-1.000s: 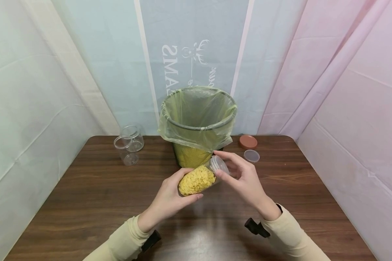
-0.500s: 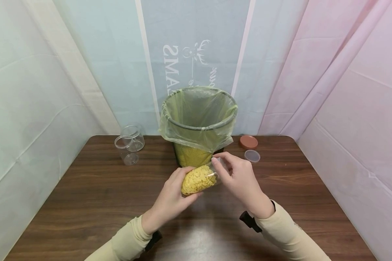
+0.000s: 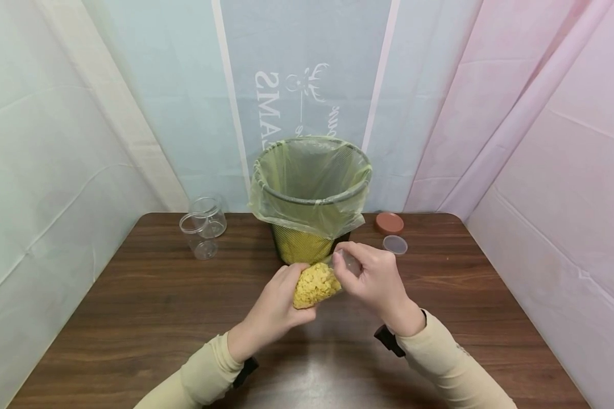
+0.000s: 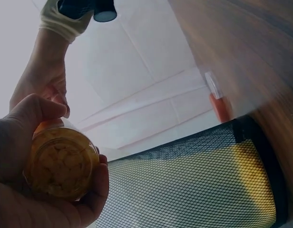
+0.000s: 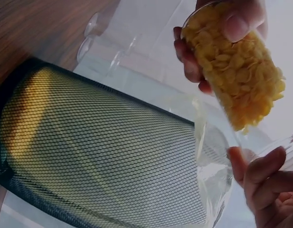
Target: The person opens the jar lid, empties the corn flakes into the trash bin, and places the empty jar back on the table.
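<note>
My left hand [image 3: 273,298] holds a clear jar tilted over the table, its fingers and thumb wrapped round the body. Yellow flakes [image 3: 316,286], which look like corn flakes, fill its lower part; in the right wrist view the flakes [image 5: 241,71] show through the wall. My right hand [image 3: 376,278] grips the clear lid [image 5: 285,144] at the jar's mouth, fingers curled and thumb on the near side. Its fingers hide most of the lid in the head view. From the left wrist, the jar's round base [image 4: 62,164] faces the camera.
Just behind the hands stands a black mesh bin [image 3: 302,244] lined with a pale yellow-green bag [image 3: 312,218]. Two clear jars without lids [image 3: 198,236] are at the back left. A red-brown lid [image 3: 389,223] and a clear lid [image 3: 395,245] lie at the back right.
The right hand has turned at the lid, its fingers drawing in and covering more of it. The left hand has shifted slightly right with the jar, which has turned a little.
</note>
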`<state>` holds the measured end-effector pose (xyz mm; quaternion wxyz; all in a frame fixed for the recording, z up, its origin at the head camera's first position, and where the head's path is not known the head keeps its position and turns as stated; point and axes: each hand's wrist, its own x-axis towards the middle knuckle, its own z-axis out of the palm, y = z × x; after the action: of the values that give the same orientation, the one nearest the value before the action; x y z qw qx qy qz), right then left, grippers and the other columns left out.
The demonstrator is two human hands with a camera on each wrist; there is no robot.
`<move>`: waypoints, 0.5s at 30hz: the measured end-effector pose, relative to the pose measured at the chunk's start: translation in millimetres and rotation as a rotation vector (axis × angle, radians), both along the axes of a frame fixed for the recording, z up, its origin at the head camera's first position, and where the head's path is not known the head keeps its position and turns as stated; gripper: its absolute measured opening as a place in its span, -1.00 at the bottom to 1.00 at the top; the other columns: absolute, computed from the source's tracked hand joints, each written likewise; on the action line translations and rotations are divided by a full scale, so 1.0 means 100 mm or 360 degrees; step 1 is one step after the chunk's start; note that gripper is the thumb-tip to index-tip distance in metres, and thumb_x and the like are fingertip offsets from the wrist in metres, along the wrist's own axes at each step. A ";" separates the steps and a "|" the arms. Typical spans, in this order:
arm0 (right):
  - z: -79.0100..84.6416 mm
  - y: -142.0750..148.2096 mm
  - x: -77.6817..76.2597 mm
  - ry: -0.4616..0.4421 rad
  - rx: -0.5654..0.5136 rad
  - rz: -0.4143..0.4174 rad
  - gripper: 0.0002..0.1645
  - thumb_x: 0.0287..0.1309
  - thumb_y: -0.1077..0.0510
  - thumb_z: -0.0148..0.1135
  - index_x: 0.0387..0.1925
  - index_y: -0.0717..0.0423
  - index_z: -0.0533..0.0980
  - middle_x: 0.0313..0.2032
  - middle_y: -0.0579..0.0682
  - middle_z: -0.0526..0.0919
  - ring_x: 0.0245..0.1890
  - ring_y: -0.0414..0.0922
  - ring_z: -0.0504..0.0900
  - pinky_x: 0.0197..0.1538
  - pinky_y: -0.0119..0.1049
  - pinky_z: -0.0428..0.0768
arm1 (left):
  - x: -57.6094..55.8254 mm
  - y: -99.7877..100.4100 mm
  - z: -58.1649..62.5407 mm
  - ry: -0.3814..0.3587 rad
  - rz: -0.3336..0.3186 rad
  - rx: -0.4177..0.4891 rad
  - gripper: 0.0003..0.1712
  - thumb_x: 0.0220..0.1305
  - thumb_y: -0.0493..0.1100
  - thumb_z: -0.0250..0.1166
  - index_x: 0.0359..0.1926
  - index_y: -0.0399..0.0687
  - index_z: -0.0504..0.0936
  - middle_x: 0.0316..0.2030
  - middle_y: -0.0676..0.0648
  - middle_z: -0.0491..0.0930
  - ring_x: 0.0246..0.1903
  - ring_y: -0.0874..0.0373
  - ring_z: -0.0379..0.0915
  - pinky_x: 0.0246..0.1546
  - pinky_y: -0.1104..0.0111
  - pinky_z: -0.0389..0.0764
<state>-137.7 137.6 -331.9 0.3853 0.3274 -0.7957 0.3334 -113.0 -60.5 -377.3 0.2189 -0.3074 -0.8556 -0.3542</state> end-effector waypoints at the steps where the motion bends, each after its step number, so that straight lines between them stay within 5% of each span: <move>1: 0.00 0.01 -0.01 0.0032 -0.0005 0.0016 -0.74 0.12 0.08 0.09 -0.40 0.15 0.62 -0.69 -0.14 0.49 -0.70 -0.31 0.33 -0.61 -0.50 0.36 | 0.00 0.00 0.01 -0.0020 -0.0008 -0.0004 -0.27 -0.35 -0.20 0.46 0.01 -0.12 0.45 -0.25 0.03 0.51 -0.27 0.22 0.37 -0.29 0.40 0.50; 12: -0.02 0.03 -0.07 0.0237 -0.0074 0.0159 -0.66 0.21 0.03 0.01 -0.43 0.14 0.61 -0.71 -0.17 0.46 -0.73 -0.35 0.31 -0.64 -0.57 0.30 | -0.03 -0.02 0.09 -0.0121 -0.0073 -0.0062 -0.34 -0.35 -0.18 0.43 -0.05 -0.09 0.48 -0.30 0.09 0.52 -0.32 0.23 0.35 -0.33 0.43 0.47; 15: -0.01 0.03 -0.07 0.0312 -0.0053 0.0180 -0.64 0.21 0.02 0.00 -0.42 0.15 0.62 -0.69 -0.15 0.50 -0.73 -0.34 0.34 -0.65 -0.56 0.32 | -0.02 -0.03 0.12 -0.0280 -0.0167 -0.0009 -0.40 -0.30 -0.19 0.44 -0.09 -0.03 0.48 -0.35 0.13 0.51 -0.37 0.26 0.37 -0.39 0.46 0.48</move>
<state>-144.2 140.7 -332.8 0.4472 0.3963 -0.7288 0.3343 -114.7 -63.4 -365.1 0.1233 -0.3201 -0.8552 -0.3884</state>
